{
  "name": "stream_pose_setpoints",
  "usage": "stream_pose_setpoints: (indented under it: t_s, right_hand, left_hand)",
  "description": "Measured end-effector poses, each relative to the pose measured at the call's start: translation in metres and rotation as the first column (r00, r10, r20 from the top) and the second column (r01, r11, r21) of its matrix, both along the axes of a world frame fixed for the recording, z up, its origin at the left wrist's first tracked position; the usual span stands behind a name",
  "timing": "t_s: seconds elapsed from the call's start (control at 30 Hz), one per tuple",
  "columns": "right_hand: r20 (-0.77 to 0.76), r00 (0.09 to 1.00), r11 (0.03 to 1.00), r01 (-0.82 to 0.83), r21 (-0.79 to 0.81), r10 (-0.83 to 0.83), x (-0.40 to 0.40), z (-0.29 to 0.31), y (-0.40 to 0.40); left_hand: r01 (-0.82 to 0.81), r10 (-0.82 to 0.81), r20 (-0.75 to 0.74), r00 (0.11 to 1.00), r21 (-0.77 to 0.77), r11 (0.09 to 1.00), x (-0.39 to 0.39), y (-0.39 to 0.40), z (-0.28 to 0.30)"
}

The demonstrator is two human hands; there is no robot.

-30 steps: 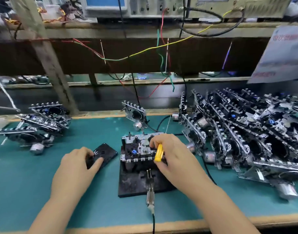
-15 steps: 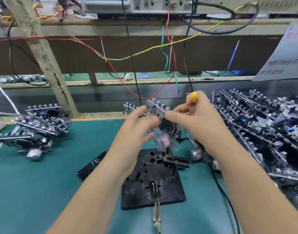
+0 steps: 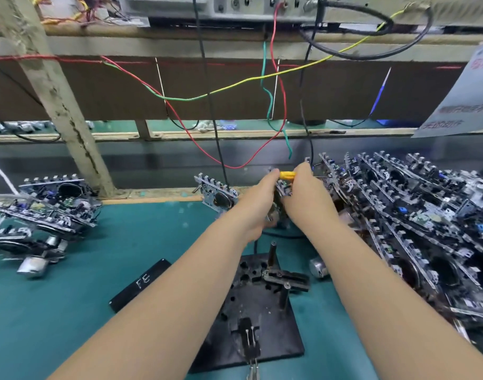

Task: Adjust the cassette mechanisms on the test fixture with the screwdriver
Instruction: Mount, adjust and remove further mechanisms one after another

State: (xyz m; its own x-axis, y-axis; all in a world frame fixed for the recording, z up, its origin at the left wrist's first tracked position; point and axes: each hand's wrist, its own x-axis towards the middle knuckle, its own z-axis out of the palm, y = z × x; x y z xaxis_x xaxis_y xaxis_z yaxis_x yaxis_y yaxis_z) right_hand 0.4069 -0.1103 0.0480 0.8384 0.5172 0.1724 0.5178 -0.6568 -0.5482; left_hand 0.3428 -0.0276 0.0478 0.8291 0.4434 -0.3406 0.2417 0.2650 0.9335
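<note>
Both hands are now reaching farther from the test fixture [image 3: 251, 319], carrying the cassette mechanism [image 3: 282, 192] toward the big pile of mechanisms [image 3: 415, 223] right of it. Left hand [image 3: 258, 207] is grasping the mechanism; right hand [image 3: 306, 198] is gripping it too, with the yellow screwdriver [image 3: 287, 175] pinched above. Left of the fixture, a black cassette [image 3: 140, 283] is lying on the bench [image 3: 70, 311].

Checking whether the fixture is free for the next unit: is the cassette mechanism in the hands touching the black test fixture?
Apart. The head view shows the cassette mechanism held up between both hands, well behind the test fixture, whose pegs stand bare.
</note>
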Motion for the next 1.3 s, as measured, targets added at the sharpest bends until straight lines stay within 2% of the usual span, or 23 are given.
stream_pose_setpoints:
  t_s: [0.13,0.27,0.5,0.6,0.7,0.77,0.8,0.87,0.9,0.93,0.97,1.0,1.03,1.1,1.17,1.3]
  right_hand:
    - [0.034,0.999,0.999,0.002,-0.036,-0.001,-0.001,0.003,-0.007]
    - [-0.061,0.998,0.999,-0.033,-0.034,0.031,-0.017,0.005,-0.007]
    - [-0.162,0.981,0.976,-0.074,0.205,0.109,-0.045,0.015,-0.017]
    - [-0.125,0.981,0.960,-0.113,0.255,0.149,-0.062,0.019,-0.024]
    - [-0.128,0.962,0.903,-0.174,0.394,0.241,-0.086,0.018,-0.034]
    - [-0.189,0.924,0.845,-0.202,0.496,0.331,-0.103,0.017,-0.040]
    - [-0.205,0.905,0.819,-0.215,0.532,0.371,-0.111,0.015,-0.043]
    - [-0.197,0.884,0.795,-0.260,0.548,0.425,-0.122,0.011,-0.045]
    - [-0.188,0.875,0.793,-0.289,0.536,0.445,-0.127,0.009,-0.045]
    - [-0.182,0.867,0.792,-0.314,0.524,0.464,-0.132,0.006,-0.044]
    - [-0.177,0.858,0.790,-0.338,0.511,0.482,-0.138,0.005,-0.042]
    - [-0.171,0.850,0.792,-0.365,0.489,0.498,-0.143,0.004,-0.040]
    - [-0.163,0.841,0.794,-0.397,0.460,0.516,-0.149,0.003,-0.037]
    - [-0.134,0.821,0.788,-0.467,0.401,0.555,-0.161,0.003,-0.031]
    - [-0.104,0.802,0.780,-0.528,0.336,0.588,-0.171,0.001,-0.027]
    - [-0.066,0.771,0.772,-0.622,0.133,0.633,-0.182,-0.003,-0.023]
  left_hand:
    - [0.027,-0.028,0.034,0.999,0.043,0.999,0.006,-0.003,0.000]
    - [0.101,-0.106,0.062,0.992,0.071,0.992,0.010,-0.008,-0.001]
    - [0.151,-0.151,0.112,0.982,0.009,0.989,-0.013,-0.001,0.002]
    - [0.090,-0.117,0.189,0.975,0.146,0.985,-0.046,-0.007,0.013]
    - [-0.088,-0.022,0.373,0.927,0.276,0.957,-0.103,-0.007,0.014]
    - [-0.302,0.107,0.468,0.877,0.365,0.881,-0.147,0.002,0.002]
    - [-0.438,0.218,0.478,0.851,0.417,0.796,-0.170,0.010,-0.007]
    - [-0.669,0.478,0.468,0.743,0.530,0.521,-0.210,0.034,-0.024]
    - [-0.723,0.575,0.470,0.669,0.590,0.359,-0.229,0.049,-0.030]
    - [-0.730,0.646,0.466,0.604,0.648,0.215,-0.246,0.066,-0.034]
    - [-0.700,0.702,0.439,0.561,0.704,0.119,-0.260,0.082,-0.037]
    - [-0.650,0.748,0.385,0.540,0.756,0.080,-0.271,0.098,-0.039]
    - [-0.592,0.781,0.315,0.540,0.801,0.087,-0.278,0.113,-0.039]
    - [-0.446,0.798,0.185,0.573,0.888,0.114,-0.280,0.134,-0.039]
    - [-0.305,0.782,0.119,0.612,0.948,0.094,-0.272,0.146,-0.038]
    - [-0.270,0.796,0.084,0.599,0.957,0.102,-0.258,0.170,-0.036]
